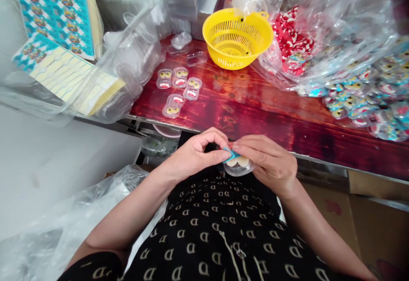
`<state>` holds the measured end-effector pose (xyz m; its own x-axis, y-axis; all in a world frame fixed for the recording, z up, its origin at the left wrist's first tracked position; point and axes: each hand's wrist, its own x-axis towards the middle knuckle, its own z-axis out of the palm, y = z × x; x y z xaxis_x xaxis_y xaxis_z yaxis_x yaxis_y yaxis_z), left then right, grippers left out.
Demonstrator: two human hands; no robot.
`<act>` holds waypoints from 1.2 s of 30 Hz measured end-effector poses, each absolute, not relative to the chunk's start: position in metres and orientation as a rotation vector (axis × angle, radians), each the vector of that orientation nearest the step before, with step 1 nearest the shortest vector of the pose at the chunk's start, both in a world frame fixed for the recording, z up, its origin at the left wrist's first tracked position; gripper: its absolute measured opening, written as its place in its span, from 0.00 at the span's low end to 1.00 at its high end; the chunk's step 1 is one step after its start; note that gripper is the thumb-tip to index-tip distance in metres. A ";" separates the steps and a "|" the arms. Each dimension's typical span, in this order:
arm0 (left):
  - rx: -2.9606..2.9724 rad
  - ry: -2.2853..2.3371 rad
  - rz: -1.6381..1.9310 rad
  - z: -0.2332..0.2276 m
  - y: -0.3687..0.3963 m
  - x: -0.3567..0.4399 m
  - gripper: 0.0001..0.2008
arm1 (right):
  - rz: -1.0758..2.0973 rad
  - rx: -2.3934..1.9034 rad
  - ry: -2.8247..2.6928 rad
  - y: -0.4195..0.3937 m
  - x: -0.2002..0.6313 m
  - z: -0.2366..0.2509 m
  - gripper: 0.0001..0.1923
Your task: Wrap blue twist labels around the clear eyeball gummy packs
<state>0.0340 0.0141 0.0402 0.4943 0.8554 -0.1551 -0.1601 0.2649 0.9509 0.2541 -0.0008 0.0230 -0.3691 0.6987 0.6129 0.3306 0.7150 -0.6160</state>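
Closest to the camera is a black garment [220,234] with a pale letter pattern. Just above it, in front of the near edge of the red wooden table [255,106], the two hands meet. The left hand [196,153] pinches a small blue sticker [230,154] between thumb and forefinger. The right hand [270,159] grips the same sticker from the other side with its fingertips and also holds a small clear plastic case [238,166] underneath; the sticker lies on top of that case. Both hands are clenched on these pieces, off the table and close to the body.

To the lower left lies crumpled clear plastic sheeting [47,234]. To the right, below the table edge, is a brown cardboard box [377,225].

On the table near its left edge, four filled clear cases [177,89] lie in a loose cluster. Beyond them, two empty clear shells [188,50] rest near the far edge. A yellow basket [238,38] stands at the far middle. Along the right edge a heap of finished sealed cases [367,97] spreads out, partly under a large clear bag [326,25] with red pieces inside. At the far left corner, sticker sheets [54,12] in blue print lean against a stack of clear trays [137,46].
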 end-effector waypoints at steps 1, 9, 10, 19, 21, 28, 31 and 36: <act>1.056 0.785 0.789 0.039 0.013 0.033 0.06 | 0.488 -0.776 -1.987 -0.001 0.254 0.023 0.27; 0.721 0.731 0.699 0.033 0.011 0.033 0.06 | 0.436 -0.690 -2.052 0.002 0.249 0.017 0.23; 0.674 0.721 0.687 0.032 0.011 0.034 0.07 | 0.435 -0.697 -2.058 0.002 0.249 0.017 0.23; 0.471 0.670 0.723 0.025 0.002 0.043 0.16 | 0.358 -0.721 -2.065 0.002 0.250 0.018 0.11; 0.410 0.628 0.706 0.023 0.003 0.043 0.30 | 0.347 -0.698 -2.066 0.004 0.249 0.017 0.11; 0.211 0.505 0.625 0.006 0.008 0.052 0.31 | 0.376 -0.585 -2.112 0.009 0.241 0.019 0.12; 0.176 0.509 0.694 0.000 0.008 0.059 0.28 | 0.443 -0.539 -2.130 0.014 0.238 0.024 0.10; 0.192 0.533 0.738 -0.006 0.011 0.069 0.25 | 0.606 -0.622 -1.989 0.013 0.233 0.018 0.07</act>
